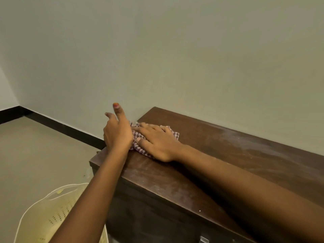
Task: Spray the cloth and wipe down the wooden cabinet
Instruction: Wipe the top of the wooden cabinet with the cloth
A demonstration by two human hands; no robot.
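Checked cloth (140, 146) under flat right hand (157, 144), left hand (117, 132) open, basket (52, 216) contents unclear

I was looking at a home room: plain wall (175, 58), black skirting (61, 126), wooden cabinet (228, 155), perforated plastic basket (50, 214).

text: none legible | labels: none | brands: none | numbers: none
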